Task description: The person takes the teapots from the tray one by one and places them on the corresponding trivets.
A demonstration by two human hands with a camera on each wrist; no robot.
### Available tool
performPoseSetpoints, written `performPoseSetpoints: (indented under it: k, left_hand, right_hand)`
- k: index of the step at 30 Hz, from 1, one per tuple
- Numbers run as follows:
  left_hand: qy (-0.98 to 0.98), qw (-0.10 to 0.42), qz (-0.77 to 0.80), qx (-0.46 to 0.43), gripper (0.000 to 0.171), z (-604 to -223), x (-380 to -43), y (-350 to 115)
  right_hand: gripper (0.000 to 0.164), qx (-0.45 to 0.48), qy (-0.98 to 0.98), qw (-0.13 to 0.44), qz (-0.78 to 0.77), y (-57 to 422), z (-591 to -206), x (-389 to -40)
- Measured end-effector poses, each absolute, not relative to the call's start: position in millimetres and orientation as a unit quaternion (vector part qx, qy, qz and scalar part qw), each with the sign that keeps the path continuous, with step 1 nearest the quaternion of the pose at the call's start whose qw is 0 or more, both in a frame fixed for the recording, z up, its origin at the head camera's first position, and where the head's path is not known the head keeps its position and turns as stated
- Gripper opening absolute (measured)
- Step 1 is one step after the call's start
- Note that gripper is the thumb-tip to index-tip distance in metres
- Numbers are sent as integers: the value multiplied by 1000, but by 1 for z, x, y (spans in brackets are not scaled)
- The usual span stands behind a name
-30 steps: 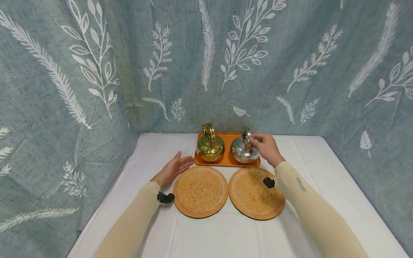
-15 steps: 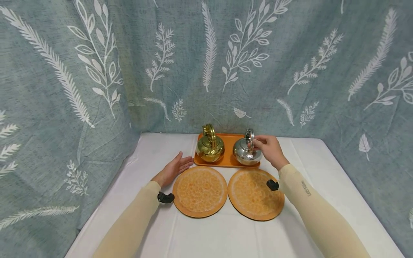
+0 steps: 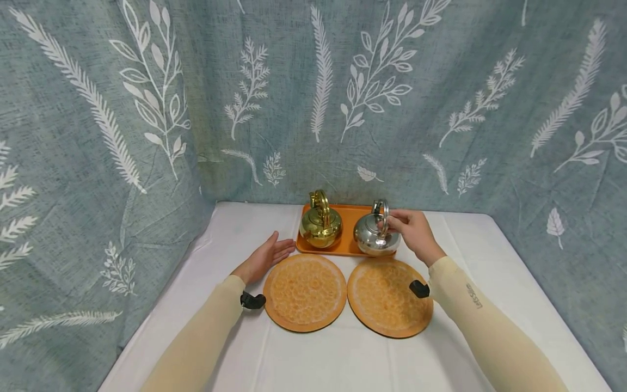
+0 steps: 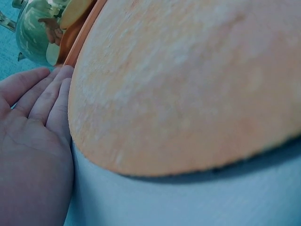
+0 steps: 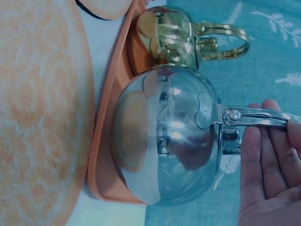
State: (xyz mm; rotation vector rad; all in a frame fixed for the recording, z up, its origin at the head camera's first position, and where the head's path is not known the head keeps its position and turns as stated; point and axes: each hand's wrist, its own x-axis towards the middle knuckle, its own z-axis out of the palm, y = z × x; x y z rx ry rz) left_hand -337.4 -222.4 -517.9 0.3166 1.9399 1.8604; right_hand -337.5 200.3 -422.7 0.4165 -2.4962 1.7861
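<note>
My right hand (image 3: 413, 231) holds the upright loop handle of a shiny silver kettle (image 3: 364, 235), with the thumb on one side and fingers on the other in the right wrist view. The kettle overlaps the right end of an orange tray (image 3: 349, 218). A gold kettle (image 3: 320, 231) of the same shape stands at the tray's left end, its handle up. My left hand (image 3: 262, 261) lies with straight fingers at the tray's front left corner, fingertips right at its rim. In the left wrist view this hand (image 4: 37, 141) is beside a round orange-patterned mat (image 4: 188, 94).
Two round mats, the left one (image 3: 305, 293) and the right one (image 3: 387, 305), lie side by side in front of the tray on a white tablecloth (image 3: 313, 365). A blue-green curtain (image 3: 289, 109) with white leaf prints hangs behind and at both sides.
The silver kettle has shifted slightly to the right and toward me, together with my right hand. The left hand and the gold kettle stay in place.
</note>
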Motion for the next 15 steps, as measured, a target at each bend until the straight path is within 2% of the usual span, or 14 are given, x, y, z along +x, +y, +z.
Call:
performPoseSetpoints:
  k: [8, 15]
  left_hand:
    - [696, 218, 674, 115, 102, -516, -336, -223]
    - [697, 215, 675, 113, 103, -517, -335, -223]
  right_hand:
    - [40, 151, -801, 20, 579, 199, -417, -329]
    - [31, 153, -799, 24, 581, 202, -414, -319]
